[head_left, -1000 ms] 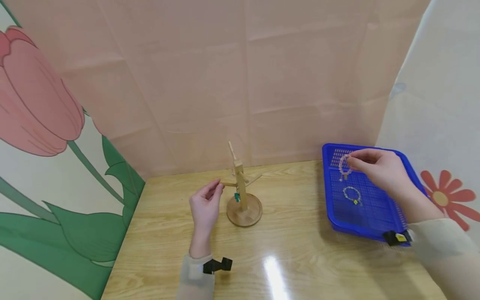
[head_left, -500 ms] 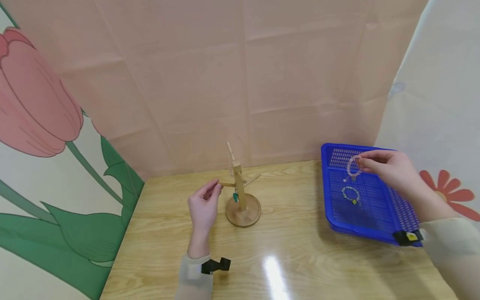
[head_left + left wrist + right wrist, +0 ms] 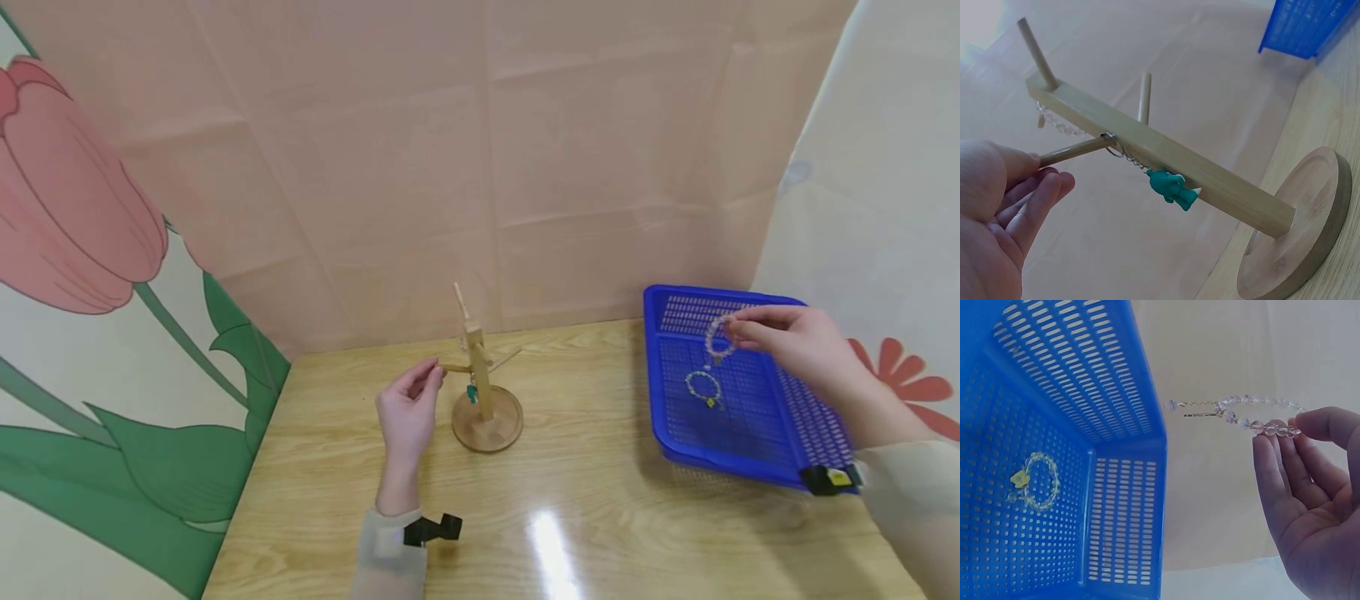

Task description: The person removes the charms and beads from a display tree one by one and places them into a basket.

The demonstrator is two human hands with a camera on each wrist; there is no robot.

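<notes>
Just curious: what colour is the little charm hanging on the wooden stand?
Teal charm, clearest in the left wrist view.

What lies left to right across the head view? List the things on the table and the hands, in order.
Left hand → wooden peg stand with round base → blue perforated plastic tray → pale beaded bracelet with a yellow charm lying in the tray → right hand, pinching a clear beaded bracelet.

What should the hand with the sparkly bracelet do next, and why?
Probably carry the pink bead bracelet leftward toward the wooden stand. The right hand pinches it above the blue tray, while the left hand steadies a peg, and other pegs look free.
</notes>
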